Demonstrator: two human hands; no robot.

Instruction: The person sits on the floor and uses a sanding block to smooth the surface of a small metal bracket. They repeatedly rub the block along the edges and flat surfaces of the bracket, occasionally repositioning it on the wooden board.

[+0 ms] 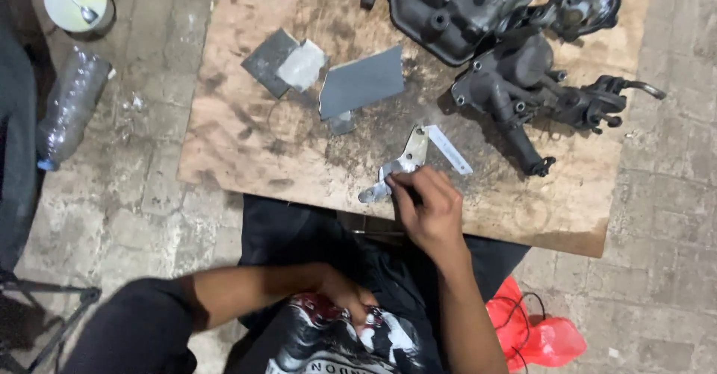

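Your right hand [427, 208] pinches the flat metal bracket [399, 166] on the wooden board [239, 142], fingers clamped on it. Your left hand [345, 297] rests against your shirt [328, 340]; whether its fingers are closed, you cannot tell.

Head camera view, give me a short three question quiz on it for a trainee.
1. True or false: the right hand touches the flat metal bracket on the wooden board.
2. What lies on the floor left of the board? A) plastic bottle B) hammer C) shoe
3. Where is the left hand: on the board or near the person's shirt?

Key: 1 true. 2 A. 3 near the shirt.
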